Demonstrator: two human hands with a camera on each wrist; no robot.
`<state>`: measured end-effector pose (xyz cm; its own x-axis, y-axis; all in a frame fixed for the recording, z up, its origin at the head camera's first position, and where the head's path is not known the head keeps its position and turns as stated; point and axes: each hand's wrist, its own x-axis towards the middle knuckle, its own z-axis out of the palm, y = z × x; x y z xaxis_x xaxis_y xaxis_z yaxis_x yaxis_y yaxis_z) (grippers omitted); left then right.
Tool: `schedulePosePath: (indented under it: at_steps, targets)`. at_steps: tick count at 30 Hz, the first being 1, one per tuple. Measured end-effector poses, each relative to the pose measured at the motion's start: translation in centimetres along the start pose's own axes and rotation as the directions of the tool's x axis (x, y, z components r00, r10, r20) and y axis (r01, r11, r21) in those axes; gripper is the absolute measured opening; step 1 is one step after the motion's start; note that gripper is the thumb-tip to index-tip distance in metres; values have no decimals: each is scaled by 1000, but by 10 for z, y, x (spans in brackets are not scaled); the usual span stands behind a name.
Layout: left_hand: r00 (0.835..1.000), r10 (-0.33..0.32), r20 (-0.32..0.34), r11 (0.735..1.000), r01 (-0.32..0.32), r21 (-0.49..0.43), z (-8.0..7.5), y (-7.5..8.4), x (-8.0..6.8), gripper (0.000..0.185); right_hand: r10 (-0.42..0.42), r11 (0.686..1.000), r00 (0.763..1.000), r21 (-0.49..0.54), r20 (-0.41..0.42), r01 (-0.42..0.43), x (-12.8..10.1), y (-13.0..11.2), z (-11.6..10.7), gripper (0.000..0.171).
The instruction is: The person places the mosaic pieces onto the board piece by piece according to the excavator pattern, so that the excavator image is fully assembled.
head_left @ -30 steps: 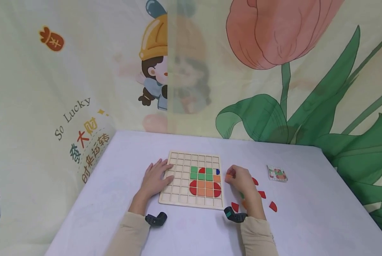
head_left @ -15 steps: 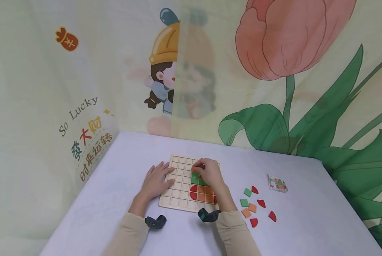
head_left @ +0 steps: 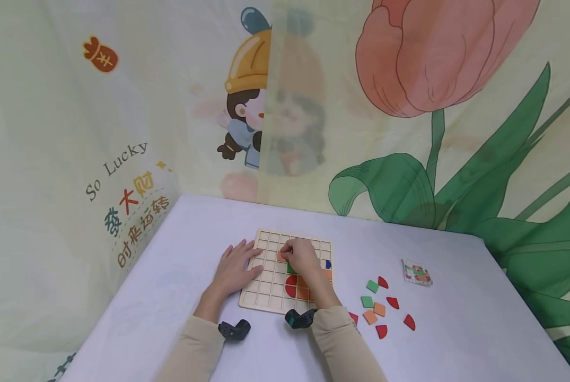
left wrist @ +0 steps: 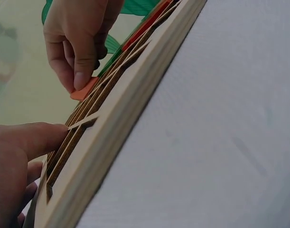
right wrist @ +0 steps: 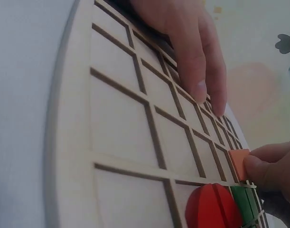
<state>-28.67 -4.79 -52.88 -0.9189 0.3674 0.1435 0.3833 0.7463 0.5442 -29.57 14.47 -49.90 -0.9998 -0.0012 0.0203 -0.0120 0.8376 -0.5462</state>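
A wooden grid board (head_left: 264, 302) lies on the table with orange, green, red and dark blue pieces set in its right part. My right hand (head_left: 305, 260) pinches a square orange tile (right wrist: 239, 164) between thumb and fingertips. In the left wrist view, the orange tile (left wrist: 86, 89) is tilted, low over the grid beside the green tiles. My left hand (head_left: 237, 268) lies at the board's left edge, thumb and fingertips resting on it with the fingers loosely extended. My right hand covers some of the green tiles in the head view. Red rounded pieces (right wrist: 212, 209) sit in the near cells.
Right of the board lie loose green tiles (head_left: 372, 286), orange tiles (head_left: 379, 309) and red quarter-round pieces (head_left: 410, 322). A red piece (head_left: 353, 317) is partly hidden by the right sleeve. A small patterned card stack (head_left: 416, 272) lies farther right. A printed curtain hangs behind the table.
My right hand has carried the orange tile from the board's right side leftward over the grid, lately a little farther left and down. My left hand has stayed at the left edge.
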Motion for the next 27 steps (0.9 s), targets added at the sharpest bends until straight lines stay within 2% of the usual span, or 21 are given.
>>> schedulePosePath:
  at_steps: [2, 9, 13, 16, 19, 22, 27]
  targets:
    - [1000, 2, 0, 1000, -2, 1, 0, 1, 0, 49, -5, 1000, 1000, -20, -12, 4, 0, -1, 0, 7]
    - [1000, -2, 5, 1000, 1, 5, 0, 2, 1, 49, -122, 987, 989, -117, -78, 112, -2, -2, 3, 12]
    - [1000, -10, 2, 1000, 10, 13, 1, 0, 1, 49, -115, 989, 990, -106, -78, 106, -4, -1, 4, 9]
    - [1000, -17, 8, 1000, 17, 24, 2, 0, 1, 49, -92, 994, 994, -71, -59, 87, -10, 5, -4, 3]
    - [1000, -20, 12, 1000, 20, 20, 2, 0, 2, 50, -44, 999, 998, -14, -51, 43, -20, 21, -23, 7]
    - [1000, -22, 11, 1000, 22, 8, 3, 1, 2, 51, 44, 999, 998, 20, -43, -44, -32, 45, -49, 16]
    - [1000, -23, 10, 1000, 23, 7, 4, 0, 2, 51, 220, 975, 974, 23, -61, -219, -57, 96, -98, 27]
